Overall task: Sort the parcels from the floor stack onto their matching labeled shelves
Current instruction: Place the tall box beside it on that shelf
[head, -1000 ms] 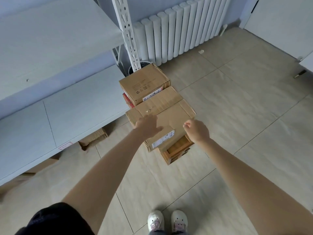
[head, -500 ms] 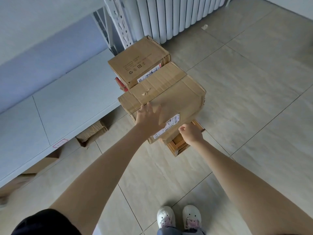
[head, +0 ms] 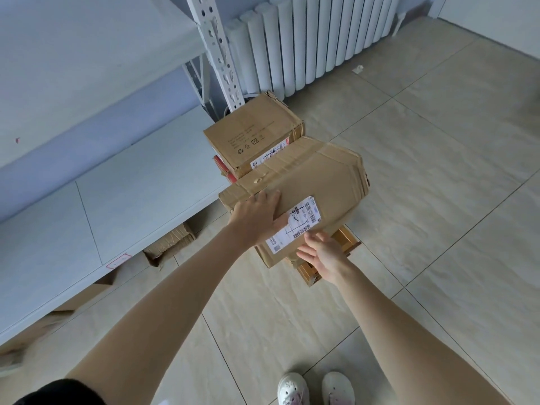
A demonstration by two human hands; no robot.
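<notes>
- Left hand (head: 257, 217) lies flat on the near left part of the top parcel (head: 306, 197), fingers straight and pressed against the cardboard, the fingertips reaching the edge of its white shipping label (head: 295, 223).
- Right hand (head: 324, 252) is at the parcel's near edge, just below the label, with fingers spread and relaxed; whether it touches the cardboard cannot be told.
- That parcel is a large brown box sitting tilted on top of the floor stack, its label facing up.
- A smaller brown box (head: 254, 135) with printed symbols sits behind it, on something red (head: 222, 168), close to the white shelf post (head: 219, 54).
- Under the top parcel, an orange-brown box (head: 344, 244) shows at the near right corner.
- To the left runs a pale lower shelf (head: 117, 206) with a small red-outlined label (head: 117, 260) on its front edge; cardboard boxes (head: 169, 247) lie beneath it on the floor.
- A white radiator (head: 306, 42) stands against the far wall.
- Two white shoes (head: 315, 388) stand on the beige tiled floor (head: 438, 200).
</notes>
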